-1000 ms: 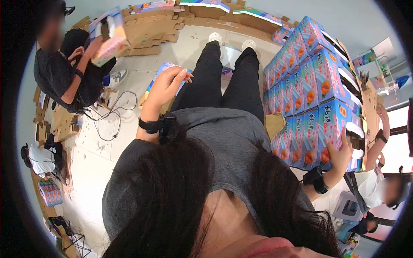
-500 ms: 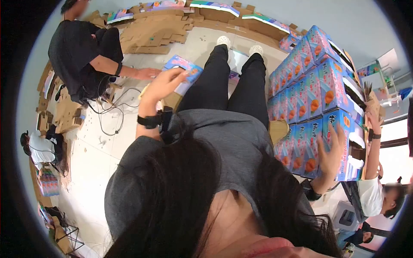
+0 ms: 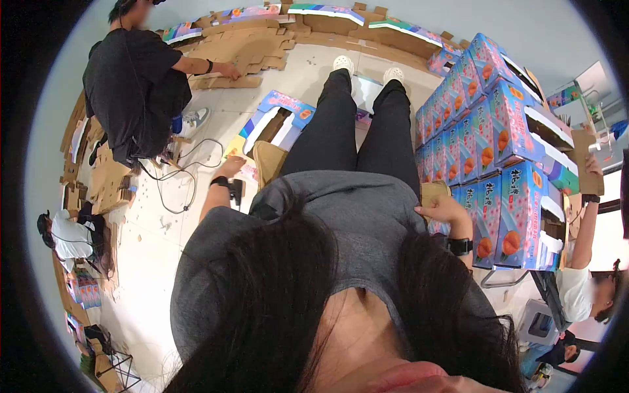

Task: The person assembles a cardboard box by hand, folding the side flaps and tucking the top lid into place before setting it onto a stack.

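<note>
Item 1. Right hand (image 3: 441, 209): low at the wearer's hip, black wristband behind it. The fingers are curled inward and lie against a tan cardboard piece (image 3: 430, 191); whether they actually clasp it cannot be told. This piece sits just beside the foot of the carton stack (image 3: 499, 150), blue-and-pink printed boxes with orange fruit pictures, several tiers high.

Item 2. Left hand (image 3: 230, 168): lowered toward the floor, wristband above it. The fingers are mostly hidden by the wrist, so their spread cannot be told, nor whether they grip anything. Nearest to it is a folded brown sheet (image 3: 265, 162), just beside the wearer's left leg.

Item 3. Open carton (image 3: 278, 122): on the floor past the left hand, apart from it (white flaps spread, brown interior showing).

Item 4. Black cables (image 3: 175, 178): looped on the pale floor left of the carton.

Item 5. Co-worker in black (image 3: 128, 85): crouched at far left, one hand on the flat cardboard pile (image 3: 239, 47) along the wall.

Item 6. Second co-worker's arm (image 3: 585, 219): raised at far right behind the stack.
</note>
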`<state>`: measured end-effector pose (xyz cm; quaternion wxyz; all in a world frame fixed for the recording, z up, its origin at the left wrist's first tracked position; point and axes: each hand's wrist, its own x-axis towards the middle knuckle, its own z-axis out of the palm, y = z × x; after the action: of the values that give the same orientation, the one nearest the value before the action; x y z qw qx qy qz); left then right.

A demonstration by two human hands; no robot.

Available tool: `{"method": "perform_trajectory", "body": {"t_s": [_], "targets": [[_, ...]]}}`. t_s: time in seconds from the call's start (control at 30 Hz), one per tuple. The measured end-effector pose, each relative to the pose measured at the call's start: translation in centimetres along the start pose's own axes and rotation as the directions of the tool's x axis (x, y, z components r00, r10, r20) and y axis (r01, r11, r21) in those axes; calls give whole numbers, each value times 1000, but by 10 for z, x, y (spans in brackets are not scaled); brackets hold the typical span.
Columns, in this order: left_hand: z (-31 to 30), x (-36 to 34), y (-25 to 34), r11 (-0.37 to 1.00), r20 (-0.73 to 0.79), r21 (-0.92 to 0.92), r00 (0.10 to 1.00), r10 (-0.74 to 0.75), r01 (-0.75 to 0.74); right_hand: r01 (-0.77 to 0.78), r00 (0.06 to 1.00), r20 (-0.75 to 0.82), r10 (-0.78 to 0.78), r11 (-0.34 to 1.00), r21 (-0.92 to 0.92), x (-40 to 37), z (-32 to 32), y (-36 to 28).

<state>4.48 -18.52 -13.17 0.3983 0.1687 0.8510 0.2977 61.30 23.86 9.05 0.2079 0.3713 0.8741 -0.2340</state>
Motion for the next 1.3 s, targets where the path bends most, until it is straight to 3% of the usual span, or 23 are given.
{"method": "perform_trajectory", "body": {"t_s": [0.03,0.07,0.1,0.13,0.37,0.6,0.63,0.7,0.9,1.0,1.23,1.3], "targets": [[18,19,-14,960,-161,262,976,144,-99,9,1000,8,-9,1000,20,2,-3,4],[33,37,-27,938,-186,320,962,200,-134,17,1000,15,-18,999,45,3,-3,7],[36,-12,28,956,-83,274,988,132,-105,-1,1000,29,0,999,33,3,-3,8],[53,55,-18,927,-54,355,987,152,-123,-15,999,42,14,1000,20,4,-4,7],[105,26,-19,766,-66,633,993,-93,114,-10,1000,5,10,996,94,6,-2,12],[102,13,-13,617,-67,777,991,-113,123,-162,969,200,145,984,71,6,-23,-9],[102,21,-10,517,-47,852,995,-93,88,-162,967,209,147,985,58,8,-24,-9],[98,33,-4,542,-28,837,995,-98,77,-162,960,236,150,986,34,12,-24,-8],[85,62,8,629,10,772,989,-146,85,-161,962,255,95,954,254,17,-30,-23],[84,72,6,641,20,762,986,-164,91,26,919,389,-61,995,94,41,-25,-20],[93,77,-14,623,-14,772,984,-177,123,52,976,196,-91,979,197,31,-12,-21],[98,73,-27,606,-49,782,984,-172,145,3,966,252,-48,984,177,33,-12,-21]]}}
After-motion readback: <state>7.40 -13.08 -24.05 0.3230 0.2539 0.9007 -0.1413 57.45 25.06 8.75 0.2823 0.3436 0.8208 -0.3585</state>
